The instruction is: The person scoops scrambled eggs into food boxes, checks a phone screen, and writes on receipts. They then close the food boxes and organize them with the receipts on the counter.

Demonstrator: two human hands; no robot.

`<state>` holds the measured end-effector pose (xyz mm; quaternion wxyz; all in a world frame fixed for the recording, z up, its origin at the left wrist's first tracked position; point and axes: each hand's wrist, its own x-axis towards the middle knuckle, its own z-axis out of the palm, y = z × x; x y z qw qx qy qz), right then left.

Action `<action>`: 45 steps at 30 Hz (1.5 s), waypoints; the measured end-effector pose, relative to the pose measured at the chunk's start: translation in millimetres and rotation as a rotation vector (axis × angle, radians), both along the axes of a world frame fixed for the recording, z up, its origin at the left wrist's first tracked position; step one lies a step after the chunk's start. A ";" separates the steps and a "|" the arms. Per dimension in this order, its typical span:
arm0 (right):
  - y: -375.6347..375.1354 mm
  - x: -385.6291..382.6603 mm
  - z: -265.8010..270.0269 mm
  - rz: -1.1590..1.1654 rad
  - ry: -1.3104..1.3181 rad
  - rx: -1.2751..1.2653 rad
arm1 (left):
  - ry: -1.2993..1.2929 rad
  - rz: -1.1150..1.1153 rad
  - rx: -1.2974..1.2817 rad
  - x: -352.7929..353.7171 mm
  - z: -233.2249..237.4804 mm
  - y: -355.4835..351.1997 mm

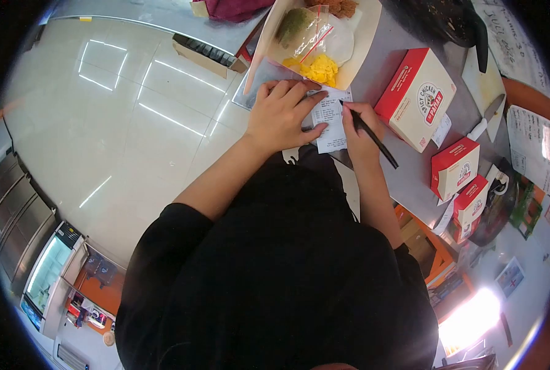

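Note:
My left hand lies with fingers spread at the left side of a printed receipt, pressing it on the metal counter. My right hand grips a black pen, its tip touching or just above the receipt's upper part. Just beyond both hands stands an open paper food box. Inside are yellow food pieces, a clear zip bag, something green and something brown at the far end. Right of my right hand is a large red and white chicken carton.
Two smaller red and white cartons stand along the counter's right side, with paper slips beside them. A knife with a white handle lies by a cutting board. A black pan sits at the top right. Tiled floor stretches left.

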<state>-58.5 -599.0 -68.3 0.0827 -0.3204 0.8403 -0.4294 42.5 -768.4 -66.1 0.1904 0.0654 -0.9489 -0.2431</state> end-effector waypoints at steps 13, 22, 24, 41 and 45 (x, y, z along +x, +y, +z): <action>12.0 6.1 -0.3 -0.091 -0.142 0.017 | 0.020 -0.002 0.021 1.8 -5.2 -0.8; 10.4 6.0 0.7 -0.034 -0.061 0.066 | 0.043 0.002 0.036 2.1 -7.4 -1.6; 9.9 5.9 0.2 -0.056 -0.064 0.071 | 0.034 0.001 0.032 2.3 -6.5 -1.9; 10.9 7.3 1.0 -0.019 -0.085 0.053 | 0.016 -0.010 0.038 2.8 -9.7 -2.5; 14.6 6.8 -2.6 -0.061 -0.038 0.027 | 0.011 -0.010 0.032 2.9 -8.0 -2.5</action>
